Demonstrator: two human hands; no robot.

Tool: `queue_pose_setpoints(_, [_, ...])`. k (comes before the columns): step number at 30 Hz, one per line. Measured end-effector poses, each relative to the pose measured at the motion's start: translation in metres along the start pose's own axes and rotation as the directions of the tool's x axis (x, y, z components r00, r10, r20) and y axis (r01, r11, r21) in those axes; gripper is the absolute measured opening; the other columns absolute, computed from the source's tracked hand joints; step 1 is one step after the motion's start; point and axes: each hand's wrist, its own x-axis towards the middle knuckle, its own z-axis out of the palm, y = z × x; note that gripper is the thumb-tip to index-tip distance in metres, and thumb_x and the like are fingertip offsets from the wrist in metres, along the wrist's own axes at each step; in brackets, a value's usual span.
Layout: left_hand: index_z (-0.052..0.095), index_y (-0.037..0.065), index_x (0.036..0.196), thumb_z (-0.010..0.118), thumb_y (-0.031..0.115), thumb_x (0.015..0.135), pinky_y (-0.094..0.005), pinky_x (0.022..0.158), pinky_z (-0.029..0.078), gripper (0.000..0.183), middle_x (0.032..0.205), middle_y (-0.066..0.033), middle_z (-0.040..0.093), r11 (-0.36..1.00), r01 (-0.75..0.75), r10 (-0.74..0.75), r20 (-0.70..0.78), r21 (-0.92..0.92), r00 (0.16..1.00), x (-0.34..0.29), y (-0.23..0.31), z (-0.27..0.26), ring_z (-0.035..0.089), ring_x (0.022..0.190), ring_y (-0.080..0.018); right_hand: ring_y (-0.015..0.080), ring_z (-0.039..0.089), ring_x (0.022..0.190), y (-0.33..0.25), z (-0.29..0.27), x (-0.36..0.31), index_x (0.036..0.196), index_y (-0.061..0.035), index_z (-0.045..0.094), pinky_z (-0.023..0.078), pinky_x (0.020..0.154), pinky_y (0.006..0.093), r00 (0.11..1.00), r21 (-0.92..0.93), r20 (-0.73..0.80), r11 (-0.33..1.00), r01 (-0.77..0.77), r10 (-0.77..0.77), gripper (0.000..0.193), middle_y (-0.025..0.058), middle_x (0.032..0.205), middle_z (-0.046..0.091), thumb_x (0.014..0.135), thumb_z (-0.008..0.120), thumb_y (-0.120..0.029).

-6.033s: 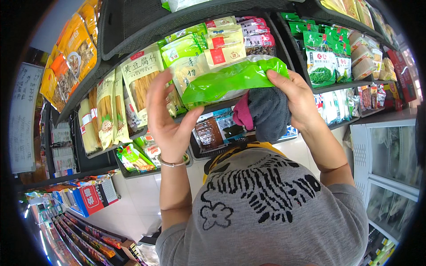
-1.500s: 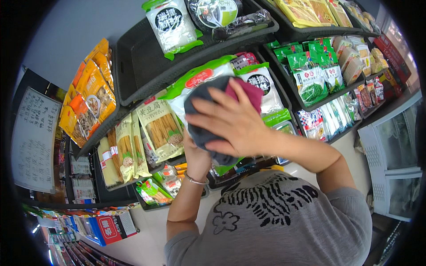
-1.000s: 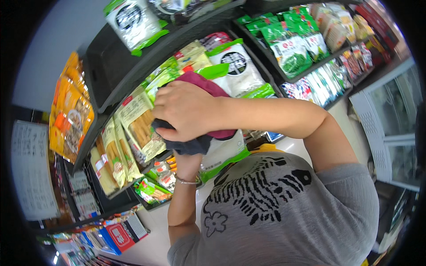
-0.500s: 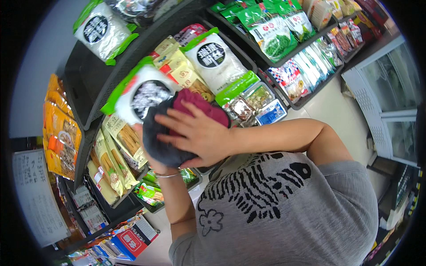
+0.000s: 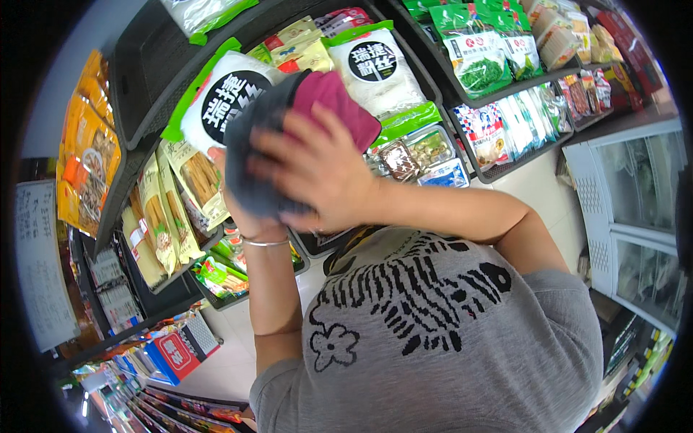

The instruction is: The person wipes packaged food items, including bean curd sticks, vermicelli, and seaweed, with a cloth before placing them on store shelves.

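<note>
While the person stands close against the black shelf rack (image 5: 144, 65), both hands are up at a bundled cloth (image 5: 249, 173), dark grey with a magenta part at its upper right. The right hand (image 5: 317, 169) lies flat over the front of the bundle, fingers spread wide and pressed onto the fabric, palm covering its lower right side; this grip is open and splayed, pressing more than clasping. The left hand (image 5: 249, 220) sits underneath and behind the bundle, mostly hidden by it, with only the heel and wrist showing above a thin silver bangle (image 5: 263, 243); I cannot tell how far its fingers are closed, though it bears against the cloth from below. The cloth is held in front of the front edge of a middle shelf, overlapping a large white bag with green trim and a black round label (image 5: 216, 101). A second bag of the same kind (image 5: 379, 72) lies just to its right on that shelf. Long packets of dried yellow strips (image 5: 170, 209) hang near the shelf's left end, below the bundle.
</note>
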Motion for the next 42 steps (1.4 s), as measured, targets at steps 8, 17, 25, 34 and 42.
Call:
queue_pose_setpoints(8, [0.041,0.006,0.13,0.026,0.048,0.096,-0.0366,0.099,0.038,0.056,0.125,-0.0099,0.051,0.996,0.089,-0.091,-0.334,-0.02,0.938,-0.008,0.014,0.009,0.049,0.114,-0.0245,0.0257,0.054,0.103,0.035,0.002,-0.016,0.116,-0.0176,0.056,0.043,0.086,0.0443,0.973,-0.128,0.074,0.965,0.227,-0.219,0.066,0.0042,0.127,0.048,0.058,0.07,-0.046])
queue_pose_setpoints(17, [0.04,0.007,0.13,0.031,0.041,0.097,-0.037,0.097,0.04,0.049,0.128,-0.0087,0.049,0.977,-0.077,0.167,-0.493,0.198,0.854,-0.017,0.032,0.031,0.05,0.113,-0.0233,0.032,0.055,0.103,0.05,-0.015,-0.02,0.119,0.0027,0.044,0.042,0.089,0.0364,0.984,0.258,0.033,0.95,-0.178,0.175,0.057,0.0201,0.114,0.052,0.068,0.067,-0.001])
queue_pose_setpoints(25, [0.039,0.007,0.13,0.033,0.042,0.097,-0.0359,0.095,0.042,0.049,0.126,-0.0077,0.05,0.961,-0.204,0.266,-0.413,0.188,0.871,-0.022,0.045,0.033,0.051,0.111,-0.0219,0.0158,0.054,0.1,0.063,-0.033,-0.02,0.116,0.0024,0.047,0.042,0.085,0.028,0.819,0.443,-0.132,0.773,-0.454,0.558,0.038,0.011,0.106,0.058,0.08,0.058,0.001])
queue_pose_setpoints(34, [0.034,0.005,0.134,0.046,0.031,0.091,-0.0337,0.08,0.051,0.051,0.119,-0.0117,0.054,0.883,-0.222,0.157,-0.184,-0.414,0.97,-0.029,0.06,-0.006,0.06,0.097,-0.0224,0.0137,0.052,0.102,0.058,-0.048,-0.064,0.121,-0.0021,0.043,0.04,0.09,0.0274,0.613,0.745,0.061,0.373,-0.553,0.788,0.038,0.0073,0.113,0.054,0.085,0.058,-0.002])
queue_pose_setpoints(42, [0.035,-0.003,0.126,0.045,0.01,0.091,-0.0294,0.054,0.057,0.039,0.075,-0.0182,0.061,0.38,0.25,0.447,0.414,-0.89,0.793,-0.026,0.058,0.001,0.067,0.064,-0.0235,0.0149,0.053,0.101,0.053,-0.045,-0.108,0.12,0.0012,0.046,0.039,0.09,0.026,0.577,0.569,0.051,0.451,-0.688,0.815,0.034,0.0096,0.113,0.056,0.089,0.054,-0.007])
